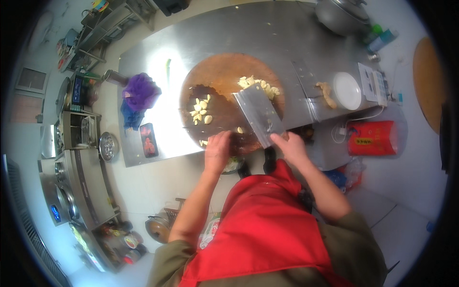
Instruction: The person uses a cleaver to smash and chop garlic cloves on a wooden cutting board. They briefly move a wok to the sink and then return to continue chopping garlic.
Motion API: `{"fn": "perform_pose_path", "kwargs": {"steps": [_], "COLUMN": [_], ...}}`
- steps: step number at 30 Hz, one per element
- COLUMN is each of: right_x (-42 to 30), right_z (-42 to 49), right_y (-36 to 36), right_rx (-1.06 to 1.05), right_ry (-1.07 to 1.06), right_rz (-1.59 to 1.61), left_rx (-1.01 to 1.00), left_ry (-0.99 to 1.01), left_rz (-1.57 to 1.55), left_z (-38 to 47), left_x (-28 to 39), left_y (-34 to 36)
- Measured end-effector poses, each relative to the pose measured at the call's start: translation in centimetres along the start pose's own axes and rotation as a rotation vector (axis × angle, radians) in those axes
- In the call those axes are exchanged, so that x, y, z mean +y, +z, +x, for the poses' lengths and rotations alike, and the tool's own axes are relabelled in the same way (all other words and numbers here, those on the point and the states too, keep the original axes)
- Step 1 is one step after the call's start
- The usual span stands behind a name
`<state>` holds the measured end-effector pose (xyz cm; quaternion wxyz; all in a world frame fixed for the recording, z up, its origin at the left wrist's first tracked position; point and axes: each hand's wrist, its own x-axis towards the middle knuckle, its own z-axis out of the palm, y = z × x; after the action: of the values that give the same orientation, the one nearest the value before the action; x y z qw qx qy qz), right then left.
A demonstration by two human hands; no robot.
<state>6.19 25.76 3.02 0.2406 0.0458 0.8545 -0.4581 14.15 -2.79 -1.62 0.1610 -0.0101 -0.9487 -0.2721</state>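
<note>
A round wooden chopping board (215,71) lies on the steel table. My right hand (294,149) grips the handle of a cleaver (260,114), its broad blade flat over the board's right part. Crushed garlic (254,83) is heaped just beyond the blade's far end. Whole peeled garlic cloves (199,107) form a loose group on the left of the board, and a single clove (240,130) lies nearer me. My left hand (218,149) is at the board's near edge with fingers curled, beside small garlic pieces (203,142). Its fingertips are blurred, so whether they hold anything is unclear.
The steel table (215,28) carries a purple bag (141,91) and a phone (148,140) on the left. Ginger (327,95), a white plate (347,90) and a lidded pot (340,16) are on the right. A bowl of greens (232,165) sits below the near edge.
</note>
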Motion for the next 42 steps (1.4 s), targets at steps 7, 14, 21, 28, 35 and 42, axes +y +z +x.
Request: {"fn": "perform_pose_path", "kwargs": {"steps": [7, 14, 21, 28, 35, 42], "right_x": [2.2, 4.0, 1.0, 0.0, 1.6, 2.6], "right_z": [-3.9, -3.2, -4.5, -3.5, -1.7, -4.0], "right_y": [5.4, 6.5, 4.7, 2.1, -0.4, 1.1], "right_rx": [-0.115, -0.152, -0.031, 0.041, 0.091, -0.04], "right_ry": [0.019, 0.121, 0.036, 0.028, 0.039, 0.159], "right_rz": [0.143, -0.08, -0.184, -0.409, -0.31, 0.08], "left_rx": [0.14, 0.233, 0.166, 0.124, 0.073, 0.121], "left_ry": [-0.05, -0.233, -0.361, -0.201, -0.043, -0.118], "left_rz": [-0.017, -0.13, -0.008, 0.244, 0.294, 0.184], "left_z": [-1.3, -3.3, -4.0, -2.6, -0.6, -1.5], "left_x": [-3.7, -5.1, -5.0, -3.3, 0.0, 3.4], "left_y": [-0.8, -2.0, -3.4, -2.6, 0.5, 2.2]}}
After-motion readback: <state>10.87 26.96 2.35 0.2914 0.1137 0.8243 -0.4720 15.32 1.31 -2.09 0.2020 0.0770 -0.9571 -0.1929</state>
